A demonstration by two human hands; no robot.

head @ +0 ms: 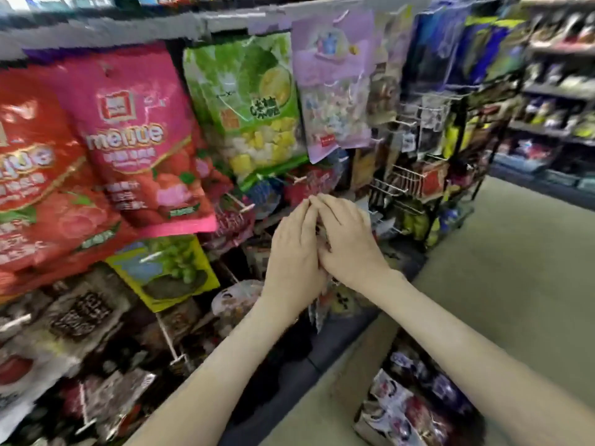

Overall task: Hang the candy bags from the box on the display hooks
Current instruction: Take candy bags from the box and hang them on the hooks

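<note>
L hand point(294, 252), R hand point(347, 243) pinch candy bag point(321, 309).

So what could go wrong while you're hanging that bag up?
The left hand and right hand cover most of the candy bag, so you can't see its hole. It could miss the hook, and the bag might drop. It's crowded there too: pushing in could knock the red bag just beyond the fingertips.
</note>
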